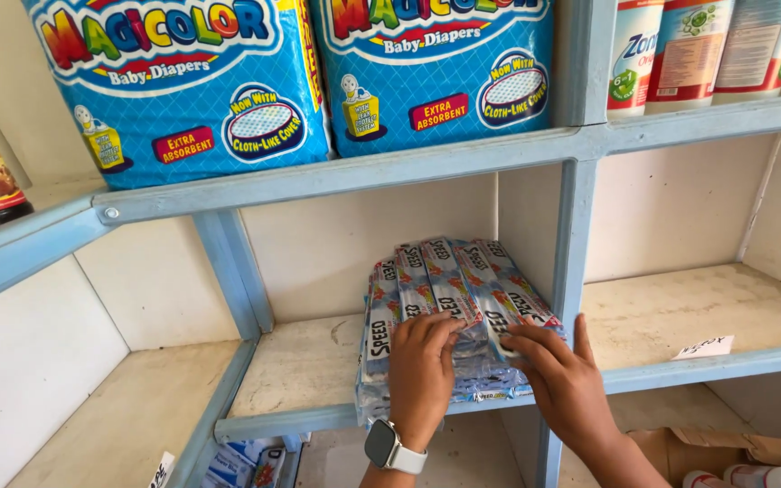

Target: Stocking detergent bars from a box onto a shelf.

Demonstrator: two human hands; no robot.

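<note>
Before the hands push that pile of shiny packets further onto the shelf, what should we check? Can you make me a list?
1. Both hands on the pile: ok. The left hand lies flat on the stack of sachet packs and the right hand presses its right side.
2. Pile fully on the shelf board: not ok, its front edge hangs over the blue shelf lip.
3. Room behind the pile: ok, bare board shows to its left and back.
4. Pile straight: not ok, the top packs fan out.
5. Right post out of the way: cannot tell, the pile sits very close to it.
6. Packs undamaged: cannot tell.
</note>
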